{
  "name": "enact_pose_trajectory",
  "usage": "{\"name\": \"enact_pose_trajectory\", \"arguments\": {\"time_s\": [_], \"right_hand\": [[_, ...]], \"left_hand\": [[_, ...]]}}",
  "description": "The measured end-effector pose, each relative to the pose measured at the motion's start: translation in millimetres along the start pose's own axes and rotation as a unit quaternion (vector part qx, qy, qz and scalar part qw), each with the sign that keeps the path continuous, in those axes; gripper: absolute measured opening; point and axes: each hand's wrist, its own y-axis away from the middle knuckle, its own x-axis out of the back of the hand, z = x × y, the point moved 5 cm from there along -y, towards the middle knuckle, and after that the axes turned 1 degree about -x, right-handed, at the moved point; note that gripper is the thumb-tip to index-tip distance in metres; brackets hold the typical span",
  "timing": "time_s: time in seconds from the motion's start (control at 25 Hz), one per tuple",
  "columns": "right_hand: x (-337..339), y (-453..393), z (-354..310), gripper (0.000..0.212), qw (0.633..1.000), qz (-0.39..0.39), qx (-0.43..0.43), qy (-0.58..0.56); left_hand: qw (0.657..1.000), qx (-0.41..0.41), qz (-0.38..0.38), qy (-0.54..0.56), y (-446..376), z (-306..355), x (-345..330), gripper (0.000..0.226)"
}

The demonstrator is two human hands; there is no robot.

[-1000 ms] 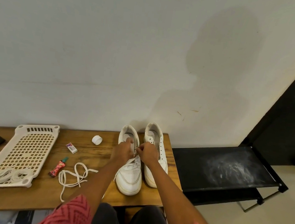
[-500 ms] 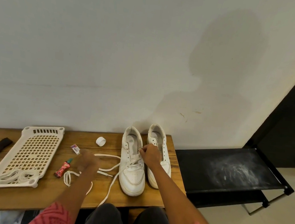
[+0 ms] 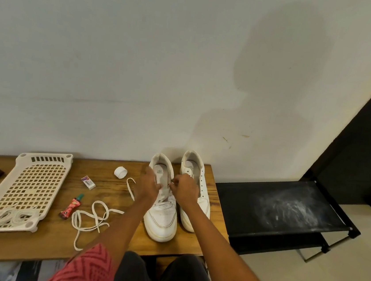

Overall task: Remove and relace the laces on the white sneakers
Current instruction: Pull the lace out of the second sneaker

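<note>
Two hands work at the top of the left shoe (image 3: pixel 162 216) on the wooden table (image 3: pixel 108 244). Left hand (image 3: pixel 149 186) and right hand (image 3: pixel 184 190) each pinch its white lace (image 3: pixel 166 193). A loose lace (image 3: pixel 92 220) lies nearby, left of both shoes.

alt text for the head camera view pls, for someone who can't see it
A person's left hand and right hand work a lace at the eyelets of the left white sneaker on a wooden table. The second sneaker stands beside it; a loose white lace lies left.
</note>
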Motion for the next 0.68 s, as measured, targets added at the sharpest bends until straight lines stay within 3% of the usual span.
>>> {"name": "enact_pose_trajectory", "arguments": {"time_s": [0.08, 0.2, 0.28, 0.44, 0.6, 0.68], "right_hand": [[0, 6, -13, 0.018, 0.997, -0.013, 0.068, -0.025], [-20, 19, -24, 0.02, 0.979, -0.152, 0.131, 0.036], [-23, 23, -18, 0.019, 0.973, -0.178, 0.135, 0.064], [-3, 26, 0, 0.016, 0.971, -0.214, 0.105, -0.022], [12, 26, 32, 0.018, 0.93, -0.342, 0.0, 0.136], [16, 23, 35, 0.02, 0.931, -0.322, -0.02, 0.168]], "left_hand": [[0.998, 0.057, -0.006, 0.04, -2, -12, 0, 0.04], [0.986, 0.118, -0.049, 0.108, -12, -25, -2, 0.035], [0.963, 0.162, -0.081, 0.2, -13, -33, -4, 0.038], [0.928, 0.198, -0.097, 0.3, -7, -42, -5, 0.042], [0.934, 0.194, -0.09, 0.288, -3, -38, -7, 0.041], [0.935, 0.194, -0.095, 0.283, -3, -38, -7, 0.041]]}}
